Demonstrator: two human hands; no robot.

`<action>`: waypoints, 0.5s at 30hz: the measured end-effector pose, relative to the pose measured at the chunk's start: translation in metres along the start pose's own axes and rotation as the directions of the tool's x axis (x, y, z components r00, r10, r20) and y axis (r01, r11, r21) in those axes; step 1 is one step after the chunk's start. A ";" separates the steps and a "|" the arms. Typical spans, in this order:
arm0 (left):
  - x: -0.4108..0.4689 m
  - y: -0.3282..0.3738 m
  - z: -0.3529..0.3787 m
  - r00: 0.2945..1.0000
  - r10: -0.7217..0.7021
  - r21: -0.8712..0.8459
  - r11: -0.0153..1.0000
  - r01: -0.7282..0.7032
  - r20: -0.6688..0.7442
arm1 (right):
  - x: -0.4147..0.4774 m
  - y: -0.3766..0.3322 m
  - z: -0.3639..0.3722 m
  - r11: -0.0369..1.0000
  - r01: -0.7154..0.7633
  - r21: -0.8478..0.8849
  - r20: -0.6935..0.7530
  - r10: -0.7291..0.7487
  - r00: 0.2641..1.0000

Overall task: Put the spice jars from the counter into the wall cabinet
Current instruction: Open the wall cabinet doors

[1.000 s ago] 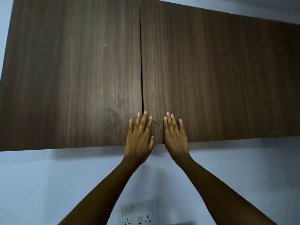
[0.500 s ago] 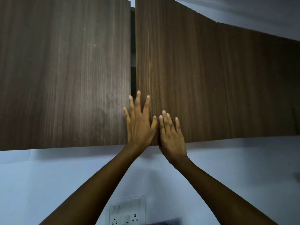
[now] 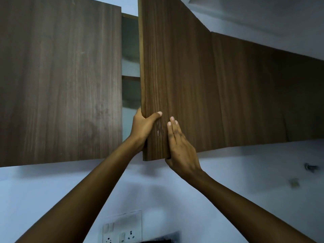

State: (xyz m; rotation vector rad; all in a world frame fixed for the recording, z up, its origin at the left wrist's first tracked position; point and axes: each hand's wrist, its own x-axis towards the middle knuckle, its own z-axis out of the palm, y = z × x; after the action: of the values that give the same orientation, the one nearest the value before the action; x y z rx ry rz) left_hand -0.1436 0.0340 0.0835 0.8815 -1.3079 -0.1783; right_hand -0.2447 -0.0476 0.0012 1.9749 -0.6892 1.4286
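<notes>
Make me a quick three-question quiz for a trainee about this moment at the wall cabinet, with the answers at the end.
1. True or false: the left door stands swung open.
2. Multiple choice: the left hand A) lies flat on the front of the right door; B) grips that door's free edge; C) hangs clear of it.
3. Short answer: how do the fingers of the right hand lie on the right door?

Key: 1 false; 2 B; 3 straight, flat against its front.
</notes>
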 end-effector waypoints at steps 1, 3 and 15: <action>-0.003 0.004 0.003 1.000 -0.008 -0.015 1.000 0.008 0.003 | -0.001 0.001 -0.004 1.000 -0.006 0.018 0.002 0.006 1.000; -0.010 0.012 0.008 1.000 -0.009 -0.046 0.999 0.009 0.005 | -0.003 0.004 -0.013 0.999 -0.013 0.031 0.012 0.013 1.000; -0.050 0.056 0.060 0.998 0.045 -0.153 0.987 -0.039 0.035 | -0.024 0.034 -0.055 0.992 -0.015 0.125 -0.083 0.026 0.996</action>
State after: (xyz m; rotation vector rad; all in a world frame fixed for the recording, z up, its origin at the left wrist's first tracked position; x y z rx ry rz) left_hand -0.2314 0.0729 0.0813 0.7230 -1.3284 -0.2597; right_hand -0.3114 -0.0298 -0.0032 1.9931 -0.5971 1.5925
